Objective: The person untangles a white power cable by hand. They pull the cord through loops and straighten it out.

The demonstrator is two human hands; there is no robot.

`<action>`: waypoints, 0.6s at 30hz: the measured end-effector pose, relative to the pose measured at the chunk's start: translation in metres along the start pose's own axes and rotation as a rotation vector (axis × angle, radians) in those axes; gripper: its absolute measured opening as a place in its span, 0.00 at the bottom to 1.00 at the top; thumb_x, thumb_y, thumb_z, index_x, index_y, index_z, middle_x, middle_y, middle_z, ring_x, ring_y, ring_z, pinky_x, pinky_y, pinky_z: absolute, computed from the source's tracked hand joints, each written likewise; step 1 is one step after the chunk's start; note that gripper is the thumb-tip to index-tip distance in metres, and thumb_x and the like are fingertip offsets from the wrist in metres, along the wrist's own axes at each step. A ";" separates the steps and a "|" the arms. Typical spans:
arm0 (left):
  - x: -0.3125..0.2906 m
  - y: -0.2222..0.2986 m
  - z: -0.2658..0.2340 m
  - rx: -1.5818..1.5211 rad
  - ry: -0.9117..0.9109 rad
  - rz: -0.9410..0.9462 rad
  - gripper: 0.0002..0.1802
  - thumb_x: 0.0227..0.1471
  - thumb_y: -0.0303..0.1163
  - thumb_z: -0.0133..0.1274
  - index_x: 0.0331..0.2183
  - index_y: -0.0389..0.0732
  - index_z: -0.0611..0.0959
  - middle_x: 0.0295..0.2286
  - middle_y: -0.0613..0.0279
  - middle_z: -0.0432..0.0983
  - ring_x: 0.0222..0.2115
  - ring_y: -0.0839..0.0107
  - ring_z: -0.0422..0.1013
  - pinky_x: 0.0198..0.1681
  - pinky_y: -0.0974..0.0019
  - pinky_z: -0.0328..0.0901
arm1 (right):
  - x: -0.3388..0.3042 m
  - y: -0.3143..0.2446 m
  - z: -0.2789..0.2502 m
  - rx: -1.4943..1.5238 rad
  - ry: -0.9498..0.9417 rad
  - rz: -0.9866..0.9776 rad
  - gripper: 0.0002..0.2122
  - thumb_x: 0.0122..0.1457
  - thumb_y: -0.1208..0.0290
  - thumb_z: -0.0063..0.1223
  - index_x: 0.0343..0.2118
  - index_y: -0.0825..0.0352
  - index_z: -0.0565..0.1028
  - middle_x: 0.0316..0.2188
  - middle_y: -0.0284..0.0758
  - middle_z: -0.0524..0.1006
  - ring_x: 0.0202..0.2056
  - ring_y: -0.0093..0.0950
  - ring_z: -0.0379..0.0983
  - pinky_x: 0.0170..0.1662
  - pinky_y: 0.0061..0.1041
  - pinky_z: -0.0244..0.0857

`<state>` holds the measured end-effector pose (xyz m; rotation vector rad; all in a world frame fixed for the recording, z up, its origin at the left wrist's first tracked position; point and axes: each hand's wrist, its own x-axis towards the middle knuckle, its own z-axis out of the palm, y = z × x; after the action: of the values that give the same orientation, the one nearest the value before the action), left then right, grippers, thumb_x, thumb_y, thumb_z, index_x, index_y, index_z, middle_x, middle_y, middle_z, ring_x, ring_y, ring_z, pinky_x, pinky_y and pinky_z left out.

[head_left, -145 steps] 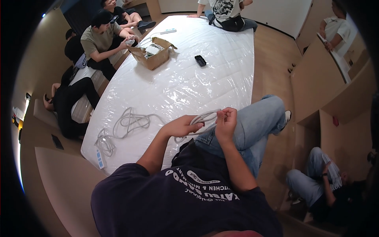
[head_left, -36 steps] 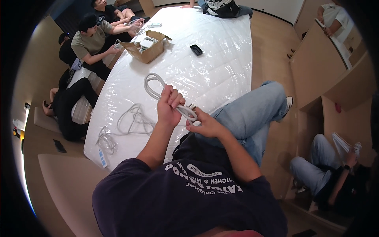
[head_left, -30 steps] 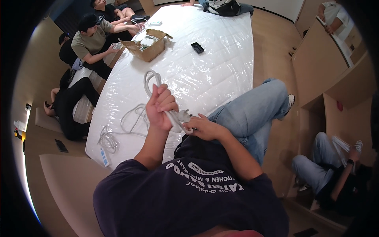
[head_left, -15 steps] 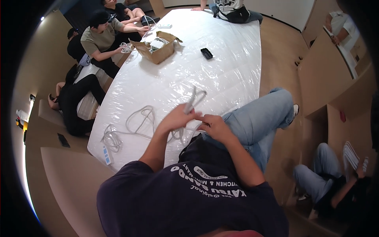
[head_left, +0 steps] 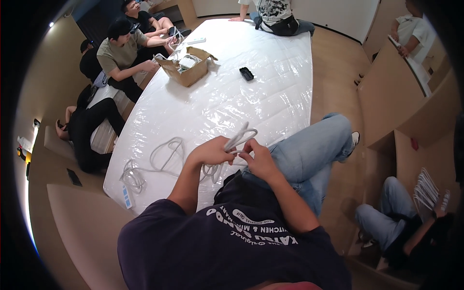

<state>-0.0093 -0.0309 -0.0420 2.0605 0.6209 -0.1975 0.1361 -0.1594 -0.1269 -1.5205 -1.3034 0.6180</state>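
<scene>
At the near edge of the plastic-wrapped mattress (head_left: 232,96), just above the person's lap, both hands now meet over a white cable (head_left: 240,137). A second ago the left hand (head_left: 211,151) held a loop of it raised high over the mattress; it has since come down and drawn in close to the right hand (head_left: 257,158), so the loop is folded short and pokes up between them. The left hand is clamped around the gathered strands, and the right hand pinches the bundle from the other side, fingers closed on it. This looks like coiling in progress: another turn seems to have been taken in. More slack cable (head_left: 162,159) lies loose on the mattress to the left, near a second tangle (head_left: 131,178) by the corner. Farther off sit a cardboard box (head_left: 187,67) and a small black object (head_left: 246,73).
</scene>
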 end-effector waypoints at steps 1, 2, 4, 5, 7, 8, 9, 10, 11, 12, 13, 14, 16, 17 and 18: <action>-0.003 0.001 -0.006 -0.056 0.013 -0.017 0.11 0.40 0.30 0.56 0.28 0.34 0.80 0.21 0.55 0.78 0.22 0.71 0.73 0.28 0.67 0.66 | 0.000 0.001 -0.002 -0.004 0.007 -0.005 0.11 0.51 0.75 0.60 0.34 0.71 0.70 0.28 0.41 0.77 0.32 0.36 0.75 0.36 0.32 0.68; -0.004 -0.017 -0.006 -0.331 0.136 0.148 0.08 0.40 0.28 0.56 0.26 0.34 0.79 0.20 0.60 0.76 0.20 0.73 0.71 0.25 0.70 0.65 | 0.001 0.000 -0.002 0.002 -0.092 -0.012 0.10 0.51 0.74 0.60 0.34 0.71 0.70 0.29 0.41 0.76 0.32 0.36 0.74 0.37 0.32 0.67; -0.013 -0.014 -0.022 -0.689 0.161 0.173 0.08 0.46 0.28 0.57 0.29 0.35 0.77 0.19 0.65 0.72 0.17 0.76 0.68 0.20 0.73 0.62 | 0.000 0.007 -0.001 0.059 -0.221 -0.102 0.09 0.54 0.73 0.57 0.35 0.69 0.71 0.32 0.40 0.76 0.34 0.33 0.73 0.40 0.28 0.65; -0.014 -0.014 -0.027 -0.855 0.163 0.214 0.09 0.48 0.29 0.57 0.31 0.35 0.77 0.18 0.66 0.72 0.15 0.77 0.66 0.18 0.73 0.61 | 0.001 0.010 0.000 0.059 -0.218 -0.107 0.09 0.54 0.73 0.57 0.35 0.69 0.71 0.32 0.40 0.76 0.34 0.33 0.73 0.40 0.28 0.65; -0.017 -0.013 -0.024 -0.870 0.138 0.273 0.11 0.51 0.31 0.57 0.33 0.36 0.75 0.21 0.66 0.71 0.18 0.79 0.66 0.21 0.73 0.62 | 0.002 0.015 0.001 0.153 -0.275 -0.111 0.08 0.57 0.74 0.53 0.37 0.70 0.71 0.31 0.38 0.76 0.33 0.29 0.73 0.41 0.26 0.65; -0.015 -0.014 -0.020 -0.867 0.171 0.324 0.11 0.51 0.32 0.58 0.33 0.36 0.75 0.22 0.66 0.71 0.20 0.79 0.67 0.24 0.73 0.63 | 0.003 0.018 0.002 0.151 -0.269 -0.116 0.08 0.57 0.74 0.53 0.37 0.70 0.71 0.31 0.38 0.76 0.33 0.29 0.73 0.41 0.26 0.65; -0.014 -0.015 -0.018 -0.864 0.203 0.375 0.11 0.51 0.32 0.58 0.33 0.37 0.75 0.23 0.66 0.71 0.21 0.79 0.67 0.26 0.74 0.63 | 0.002 0.021 0.003 0.259 -0.194 -0.078 0.07 0.59 0.73 0.51 0.37 0.70 0.71 0.30 0.37 0.77 0.33 0.27 0.73 0.42 0.25 0.65; -0.012 -0.016 -0.018 -0.819 0.228 0.328 0.11 0.52 0.33 0.57 0.33 0.37 0.75 0.24 0.67 0.70 0.24 0.79 0.67 0.30 0.73 0.63 | 0.002 0.024 0.004 0.367 -0.119 -0.039 0.07 0.61 0.72 0.49 0.38 0.71 0.70 0.29 0.36 0.77 0.33 0.24 0.73 0.42 0.24 0.65; -0.010 -0.020 -0.016 -0.819 0.227 0.330 0.11 0.52 0.33 0.57 0.33 0.37 0.75 0.24 0.67 0.70 0.24 0.79 0.67 0.30 0.73 0.63 | 0.002 0.022 0.002 0.366 -0.117 -0.039 0.07 0.61 0.72 0.49 0.38 0.71 0.70 0.29 0.36 0.77 0.33 0.24 0.73 0.42 0.24 0.65; -0.006 -0.024 -0.014 -0.654 0.235 0.281 0.10 0.52 0.33 0.56 0.33 0.37 0.75 0.24 0.67 0.71 0.24 0.79 0.67 0.30 0.72 0.64 | 0.003 0.020 -0.002 0.444 -0.025 -0.019 0.07 0.63 0.72 0.47 0.39 0.71 0.70 0.29 0.35 0.78 0.33 0.22 0.72 0.43 0.24 0.64; -0.002 -0.029 -0.010 -0.489 0.242 0.230 0.10 0.53 0.33 0.55 0.33 0.37 0.75 0.24 0.67 0.71 0.24 0.79 0.67 0.30 0.71 0.64 | 0.003 0.018 -0.005 0.522 0.067 0.003 0.08 0.65 0.71 0.44 0.39 0.71 0.69 0.29 0.35 0.79 0.34 0.20 0.72 0.43 0.24 0.64; 0.004 -0.031 -0.002 -0.436 0.246 0.257 0.09 0.53 0.33 0.54 0.33 0.38 0.76 0.25 0.67 0.72 0.25 0.78 0.68 0.31 0.70 0.64 | 0.003 0.015 -0.007 0.634 0.110 -0.029 0.11 0.65 0.68 0.45 0.42 0.72 0.66 0.28 0.37 0.79 0.31 0.20 0.73 0.41 0.22 0.65; 0.015 -0.039 0.014 -0.460 0.254 0.173 0.08 0.51 0.31 0.55 0.32 0.38 0.76 0.24 0.66 0.73 0.25 0.77 0.68 0.31 0.69 0.64 | 0.002 0.012 -0.009 0.682 0.119 -0.017 0.12 0.65 0.68 0.46 0.43 0.72 0.65 0.28 0.38 0.79 0.30 0.22 0.74 0.39 0.22 0.67; 0.018 -0.039 0.019 -0.422 0.274 0.134 0.08 0.50 0.31 0.55 0.32 0.38 0.76 0.24 0.65 0.73 0.25 0.76 0.68 0.31 0.69 0.64 | 0.002 0.011 -0.008 0.730 0.136 -0.011 0.12 0.64 0.68 0.47 0.44 0.71 0.64 0.28 0.39 0.79 0.29 0.24 0.76 0.38 0.22 0.69; 0.020 -0.038 0.024 -0.425 0.273 0.131 0.08 0.50 0.31 0.55 0.32 0.38 0.76 0.24 0.65 0.73 0.25 0.76 0.68 0.31 0.69 0.64 | 0.002 0.010 -0.008 0.783 0.126 0.023 0.11 0.63 0.68 0.50 0.41 0.71 0.68 0.29 0.39 0.79 0.30 0.24 0.77 0.34 0.21 0.71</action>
<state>-0.0086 -0.0274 -0.0912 1.7161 0.6275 0.2765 0.1476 -0.1597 -0.1322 -0.9045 -0.7965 0.8986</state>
